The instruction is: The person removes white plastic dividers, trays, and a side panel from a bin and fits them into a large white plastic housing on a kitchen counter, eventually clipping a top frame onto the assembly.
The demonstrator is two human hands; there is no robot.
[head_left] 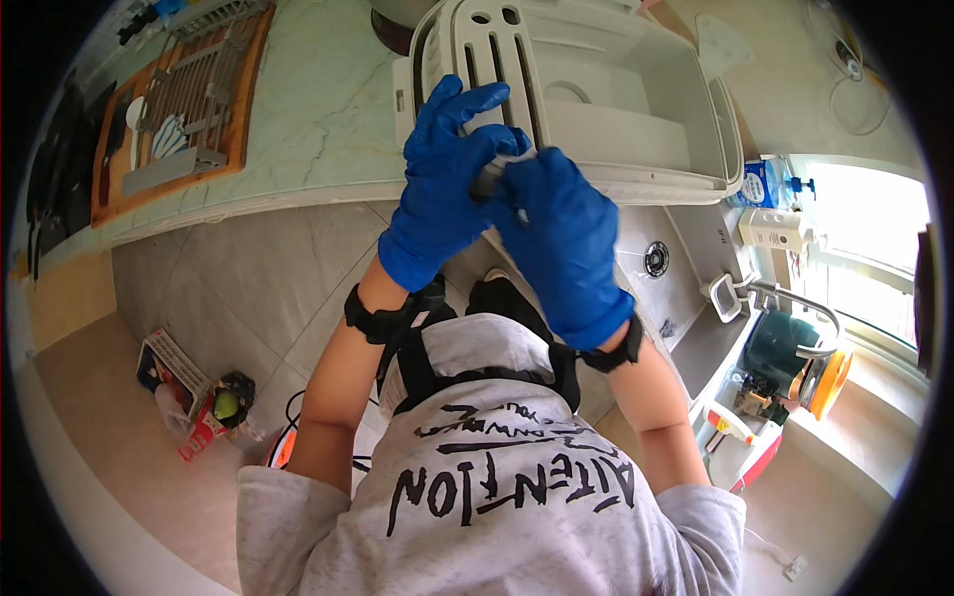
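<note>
Both my hands wear blue rubber gloves and meet in front of the counter's edge. A small whitish-grey thing (488, 182) sits between them, mostly covered by the gloves, so its kind is unclear. My left hand (439, 179) grips it with thumb and forefinger, while the other fingers are lifted apart. Curled fingers of my right hand (561, 223) close on its other side. Just beyond my hands, on the counter, stands a pale grey plastic dish rack (711, 124) with a slotted section (494, 50) on its left and a deep basin on its right.
A sink (636, 260) with a curved tap (830, 323) is at my right, near soap bottles (765, 185) by the window. A wire rack (189, 89) lies on a wooden board at the counter's far left. Bags and a box (177, 372) rest on the floor at left.
</note>
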